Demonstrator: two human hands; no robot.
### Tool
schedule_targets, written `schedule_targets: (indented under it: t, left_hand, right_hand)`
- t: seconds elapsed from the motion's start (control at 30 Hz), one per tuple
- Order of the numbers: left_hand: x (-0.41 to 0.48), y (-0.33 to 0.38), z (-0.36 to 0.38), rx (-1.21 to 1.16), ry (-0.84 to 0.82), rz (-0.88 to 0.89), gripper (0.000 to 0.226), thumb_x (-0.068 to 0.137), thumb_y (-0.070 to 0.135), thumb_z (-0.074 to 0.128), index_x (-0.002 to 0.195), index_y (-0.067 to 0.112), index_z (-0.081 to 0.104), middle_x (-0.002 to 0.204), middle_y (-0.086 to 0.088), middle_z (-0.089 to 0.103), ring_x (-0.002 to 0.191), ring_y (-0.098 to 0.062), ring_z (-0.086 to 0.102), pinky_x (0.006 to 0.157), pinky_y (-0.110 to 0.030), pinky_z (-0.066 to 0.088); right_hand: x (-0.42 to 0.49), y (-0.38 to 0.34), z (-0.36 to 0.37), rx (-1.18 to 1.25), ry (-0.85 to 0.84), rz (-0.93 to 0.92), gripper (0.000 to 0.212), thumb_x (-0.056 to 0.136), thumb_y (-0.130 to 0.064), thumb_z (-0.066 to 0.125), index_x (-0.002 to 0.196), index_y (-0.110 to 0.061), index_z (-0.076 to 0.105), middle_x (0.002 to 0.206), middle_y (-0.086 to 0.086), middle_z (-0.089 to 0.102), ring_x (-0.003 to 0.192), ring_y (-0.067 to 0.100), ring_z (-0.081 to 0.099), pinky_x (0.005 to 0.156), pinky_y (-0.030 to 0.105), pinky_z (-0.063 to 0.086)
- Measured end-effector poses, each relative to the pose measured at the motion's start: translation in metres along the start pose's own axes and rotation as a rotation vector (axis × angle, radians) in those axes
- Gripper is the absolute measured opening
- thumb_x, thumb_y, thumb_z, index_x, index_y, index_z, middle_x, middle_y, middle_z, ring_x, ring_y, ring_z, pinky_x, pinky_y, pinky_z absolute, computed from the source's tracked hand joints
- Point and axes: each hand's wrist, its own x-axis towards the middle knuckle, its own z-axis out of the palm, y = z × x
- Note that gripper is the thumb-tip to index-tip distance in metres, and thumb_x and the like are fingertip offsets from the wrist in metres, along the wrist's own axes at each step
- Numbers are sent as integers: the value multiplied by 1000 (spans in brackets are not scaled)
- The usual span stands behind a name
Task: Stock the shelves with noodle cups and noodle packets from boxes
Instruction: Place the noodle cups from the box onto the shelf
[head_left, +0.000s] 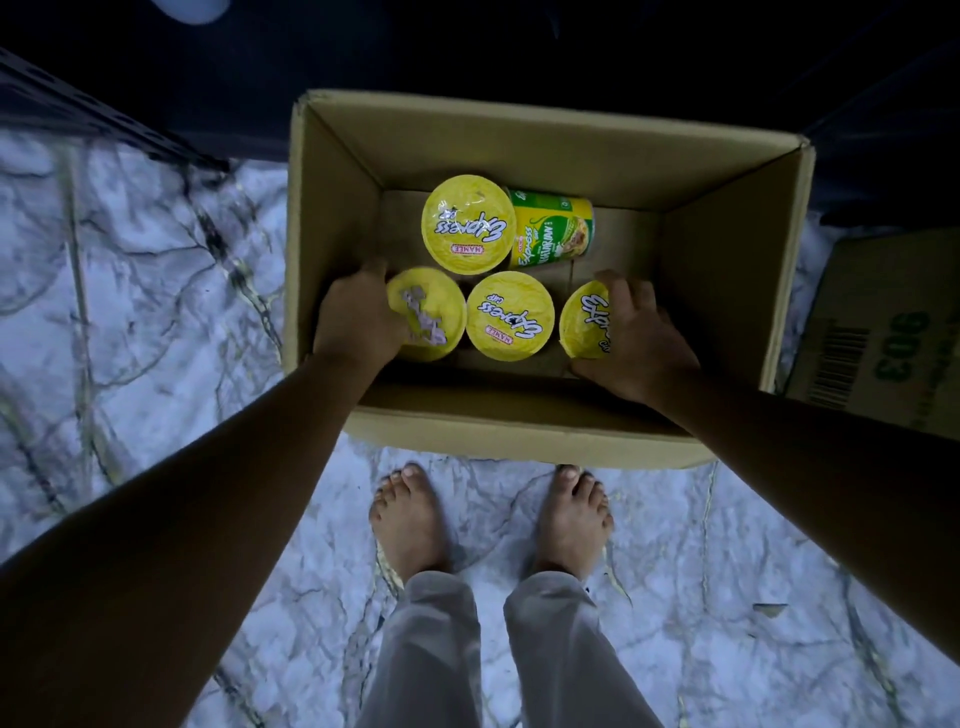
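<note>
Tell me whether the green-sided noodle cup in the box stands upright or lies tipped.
Tipped: the green-and-yellow noodle cup lies on its side in the brown cardboard box, printed wall facing up.

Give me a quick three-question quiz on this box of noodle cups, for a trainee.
1. True or false: the left hand grips the leftmost cup.
2. How many cups are in the box, and how many lie on their side?
3. The right hand grips: A) the box flap, B) the rightmost cup, C) nothing.
Key: 1 true; 2 five, with one lying cup; 3 B.
</note>
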Motion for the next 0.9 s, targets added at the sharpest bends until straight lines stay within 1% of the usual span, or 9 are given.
schedule_targets:
  t: [0.07,0.17,0.23,0.37,0.53,0.6,0.67,0.77,0.9]
  left_hand:
    - [11,-7,17,-47,-55,-53,77,81,13,66,153,15,40,105,-24,59,105,-48,63,92,-57,53]
    - [-3,10,5,-53,-130,21,78,87,30,76,154,16,37,144,-20,48,129,-42,51,102,-48,45]
    - [-11,15,-4,-69,-192,37,106,79,47,85,160,22,22,160,-15,26,143,-42,34,109,-50,40]
    - [-19,24,18,66,-291,12,132,69,53,91,161,21,2,165,-16,3,148,-47,17,111,-56,38]
    - [3,37,2,-224,-202,-149,113,81,40,83,162,21,6,162,-16,16,144,-41,34,111,-43,40]
    - [-30,15,12,-225,-183,-112,71,101,24,46,162,14,11,163,-18,21,146,-39,33,116,-44,35]
    - [-90,-37,109,-65,-158,-150,63,98,15,2,154,1,29,155,-25,39,141,-42,38,115,-51,31]
    - [-127,-101,215,-39,25,-363,31,104,14,31,132,5,43,126,-20,60,118,-39,53,90,-52,44]
    - [-117,-110,202,-245,25,-470,27,102,10,39,127,6,45,120,-18,60,113,-38,56,85,-48,46]
  right_hand:
    - [0,-1,-1,-12,-5,4,116,66,-45,92,154,-34,18,151,10,28,133,46,43,101,55,49]
    - [0,-2,-1,-33,-13,12,115,66,-46,91,154,-35,17,151,10,29,133,45,44,100,55,49]
    - [1,-3,0,-43,-6,16,114,67,-46,91,154,-35,17,150,10,29,133,45,44,99,54,50]
    - [0,-5,5,-51,14,9,115,68,-46,90,156,-34,17,151,11,28,134,46,42,99,54,49]
    - [1,-5,-1,3,2,29,115,66,-42,93,155,-32,20,150,15,30,132,49,44,103,55,48]
    - [-1,-4,-3,72,15,51,114,63,-43,93,153,-31,23,148,16,32,130,46,48,104,51,48]
    - [-8,-4,-3,125,34,90,111,63,-46,93,151,-29,26,148,15,33,129,42,50,103,45,46]
    - [-25,-7,-8,161,89,109,109,63,-46,93,149,-23,30,145,15,35,128,41,50,105,43,45]
    - [-60,-19,-21,240,194,64,108,60,-40,93,149,-22,33,140,16,40,126,38,47,104,38,41]
